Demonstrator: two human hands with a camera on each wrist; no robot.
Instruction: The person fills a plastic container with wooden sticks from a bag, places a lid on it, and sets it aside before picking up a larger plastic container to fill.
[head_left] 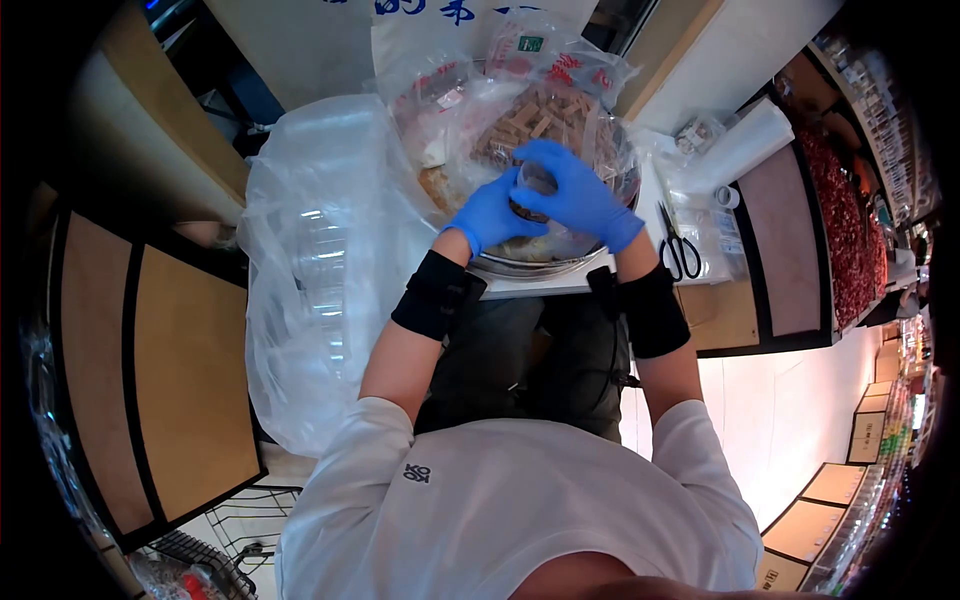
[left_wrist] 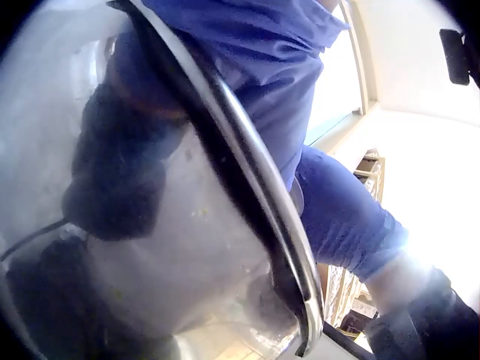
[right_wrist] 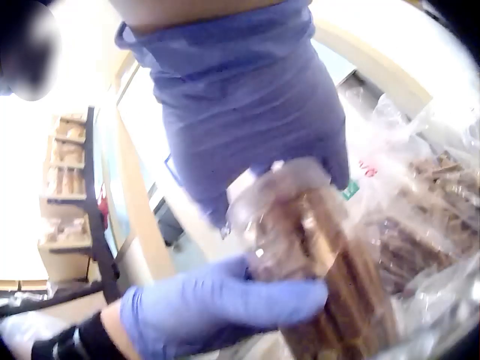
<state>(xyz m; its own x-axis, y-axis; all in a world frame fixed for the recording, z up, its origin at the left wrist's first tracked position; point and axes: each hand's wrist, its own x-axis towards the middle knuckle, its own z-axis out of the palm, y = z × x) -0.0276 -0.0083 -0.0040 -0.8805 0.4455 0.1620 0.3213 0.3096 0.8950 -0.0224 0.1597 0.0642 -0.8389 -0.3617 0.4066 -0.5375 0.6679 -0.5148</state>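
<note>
Both hands wear blue gloves and hold a clear plastic jar (right_wrist: pixel 330 262) packed with brown sticks. The left hand (head_left: pixel 487 213) grips its side, the thumb lying along the wall in the right wrist view. Curled over the jar's translucent top end, the right hand (head_left: pixel 575 195) hides part of it. They work above a wide metal basin (head_left: pixel 530 268) lined with clear plastic bags. More brown sticks (head_left: pixel 540 115) lie in the bags, beyond the hands. In the left wrist view the basin's shiny rim (left_wrist: pixel 259 165) crosses in front of the gloves.
A large plastic bag (head_left: pixel 285 250) of clear containers stands at the left. To the right are black-handled scissors (head_left: pixel 680 258), flat plastic bags (head_left: pixel 715 250) and a white roll (head_left: pixel 750 145). A bin of red dried goods (head_left: pixel 845 215) lies farther right.
</note>
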